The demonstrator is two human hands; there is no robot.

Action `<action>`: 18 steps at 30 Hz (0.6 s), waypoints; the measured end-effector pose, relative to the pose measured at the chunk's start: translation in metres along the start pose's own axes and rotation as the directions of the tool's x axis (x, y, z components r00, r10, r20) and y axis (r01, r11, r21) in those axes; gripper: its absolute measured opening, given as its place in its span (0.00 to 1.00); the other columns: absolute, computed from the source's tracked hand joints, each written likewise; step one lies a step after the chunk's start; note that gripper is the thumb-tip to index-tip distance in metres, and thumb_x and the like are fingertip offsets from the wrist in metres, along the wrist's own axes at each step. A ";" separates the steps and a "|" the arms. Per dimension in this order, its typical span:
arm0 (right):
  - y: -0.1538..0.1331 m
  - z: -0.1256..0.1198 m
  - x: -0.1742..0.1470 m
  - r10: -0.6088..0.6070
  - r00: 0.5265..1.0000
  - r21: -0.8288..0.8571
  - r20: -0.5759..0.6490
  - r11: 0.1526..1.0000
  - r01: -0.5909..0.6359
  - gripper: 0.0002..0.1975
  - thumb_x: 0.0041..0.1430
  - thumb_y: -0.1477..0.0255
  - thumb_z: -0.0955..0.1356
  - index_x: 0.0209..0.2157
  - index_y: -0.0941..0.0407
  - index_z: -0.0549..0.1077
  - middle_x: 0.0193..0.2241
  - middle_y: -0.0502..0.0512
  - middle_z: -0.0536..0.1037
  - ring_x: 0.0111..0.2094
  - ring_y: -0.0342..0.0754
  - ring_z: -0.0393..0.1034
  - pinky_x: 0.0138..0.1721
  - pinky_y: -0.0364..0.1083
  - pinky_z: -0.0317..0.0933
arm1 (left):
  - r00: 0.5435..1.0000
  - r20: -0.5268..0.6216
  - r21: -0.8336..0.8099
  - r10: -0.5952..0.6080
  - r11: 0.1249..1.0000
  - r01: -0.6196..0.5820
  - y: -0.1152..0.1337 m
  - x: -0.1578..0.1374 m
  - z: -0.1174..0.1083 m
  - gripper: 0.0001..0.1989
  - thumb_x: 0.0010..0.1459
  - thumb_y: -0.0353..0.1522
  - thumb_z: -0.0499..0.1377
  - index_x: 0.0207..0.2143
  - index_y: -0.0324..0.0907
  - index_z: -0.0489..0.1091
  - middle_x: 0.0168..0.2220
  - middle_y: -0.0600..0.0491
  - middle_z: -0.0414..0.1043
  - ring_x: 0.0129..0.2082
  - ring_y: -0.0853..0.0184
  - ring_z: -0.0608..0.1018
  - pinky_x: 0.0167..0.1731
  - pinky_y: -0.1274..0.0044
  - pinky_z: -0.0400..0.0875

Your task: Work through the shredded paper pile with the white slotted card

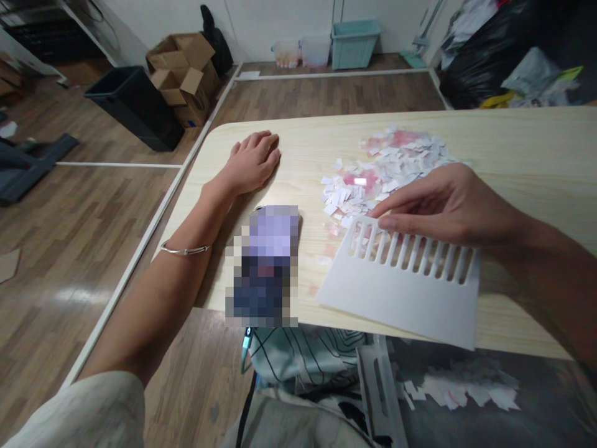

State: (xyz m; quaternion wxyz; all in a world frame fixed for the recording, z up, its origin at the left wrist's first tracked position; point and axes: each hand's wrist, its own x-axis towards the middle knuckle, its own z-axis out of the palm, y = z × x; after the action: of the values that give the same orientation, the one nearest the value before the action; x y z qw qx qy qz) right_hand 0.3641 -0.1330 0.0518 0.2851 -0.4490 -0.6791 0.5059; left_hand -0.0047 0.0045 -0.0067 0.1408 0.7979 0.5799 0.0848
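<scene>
My right hand [448,205] pinches the slotted edge of a white plastic scraper [396,292], thumb on top. The scraper slants over the table's near edge, its wide plain side toward me. Beyond it lies a loose heap of small white paper pieces [410,162], with some clear and pinkish bits among them. My left hand [254,160] rests on the far left of the table [527,155], palm down and holding nothing. Between my arms is a blurred-out phone-like object [270,261] with a cable [246,348] at its lower end.
Below the table's near edge, a dark surface or container [448,429] holds more paper scraps [471,386]. A patterned cloth [303,354] covers my lap. On the floor stand a black bin [135,109], cardboard boxes [184,81], a teal tub [355,46] and black bags [489,56].
</scene>
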 end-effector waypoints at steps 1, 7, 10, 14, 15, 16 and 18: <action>-0.001 0.000 0.001 -0.005 1.000 -0.016 0.011 1.000 0.005 0.17 0.57 0.59 0.94 0.38 0.55 0.97 0.30 0.55 0.91 0.27 0.44 0.78 0.27 0.44 0.67 | 1.000 0.002 0.011 -0.002 1.000 0.002 0.001 -0.001 -0.001 0.46 0.85 0.56 0.39 0.93 0.43 0.58 0.98 0.46 0.52 0.95 0.47 0.55 0.96 0.44 0.43; 0.000 -0.003 0.006 -0.014 1.000 -0.085 -0.019 0.996 0.012 0.21 0.59 0.52 0.93 0.36 0.53 0.94 0.28 0.54 0.87 0.25 0.46 0.74 0.25 0.47 0.63 | 1.000 -0.015 0.006 0.014 1.000 -0.014 -0.001 0.001 0.000 0.44 0.85 0.55 0.42 0.91 0.46 0.60 0.98 0.47 0.56 0.95 0.48 0.58 0.96 0.44 0.46; 0.001 -0.002 0.007 -0.019 0.999 -0.135 -0.029 0.991 0.015 0.22 0.58 0.50 0.92 0.35 0.53 0.94 0.28 0.55 0.87 0.26 0.46 0.74 0.26 0.48 0.63 | 1.000 -0.023 0.014 0.006 1.000 -0.006 -0.001 0.001 0.000 0.47 0.83 0.57 0.40 0.92 0.44 0.61 0.97 0.47 0.56 0.95 0.46 0.58 0.96 0.44 0.46; 0.004 0.000 0.009 -0.045 0.999 -0.143 -0.013 0.989 0.043 0.23 0.58 0.48 0.91 0.35 0.53 0.94 0.26 0.54 0.86 0.24 0.45 0.71 0.24 0.47 0.59 | 1.000 0.003 0.033 -0.011 0.999 0.011 0.004 -0.002 -0.002 0.52 0.83 0.60 0.37 0.93 0.41 0.58 0.98 0.47 0.54 0.95 0.47 0.56 0.97 0.48 0.45; 0.004 0.000 0.009 -0.046 0.999 -0.140 -0.008 0.989 0.045 0.24 0.58 0.47 0.91 0.36 0.53 0.94 0.26 0.54 0.86 0.24 0.45 0.70 0.24 0.47 0.58 | 1.000 0.007 0.034 -0.012 0.999 0.012 0.005 -0.002 -0.003 0.51 0.83 0.59 0.38 0.93 0.41 0.58 0.98 0.47 0.53 0.95 0.47 0.56 0.97 0.48 0.45; 0.005 0.000 0.009 -0.041 0.999 -0.144 -0.002 0.989 0.040 0.23 0.58 0.48 0.91 0.36 0.53 0.94 0.26 0.54 0.86 0.24 0.45 0.71 0.24 0.47 0.59 | 1.000 0.006 0.032 -0.011 0.999 0.011 0.005 -0.002 -0.003 0.50 0.83 0.58 0.38 0.93 0.42 0.59 0.98 0.47 0.54 0.96 0.47 0.56 0.97 0.48 0.45; 0.007 -0.001 0.009 -0.052 0.999 -0.158 0.000 0.986 0.051 0.22 0.60 0.49 0.91 0.37 0.54 0.95 0.27 0.55 0.88 0.24 0.45 0.71 0.24 0.47 0.59 | 1.000 -0.002 0.032 -0.006 0.999 0.006 0.002 0.000 -0.002 0.48 0.84 0.56 0.39 0.93 0.42 0.60 0.98 0.46 0.55 0.96 0.46 0.57 0.97 0.47 0.46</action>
State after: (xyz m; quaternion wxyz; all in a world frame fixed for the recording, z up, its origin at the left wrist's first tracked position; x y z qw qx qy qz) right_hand 0.3635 -0.1242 0.0449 0.2632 -0.4535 -0.7279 0.4419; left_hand -0.0034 0.0039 -0.0042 0.1277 0.7984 0.5835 0.0759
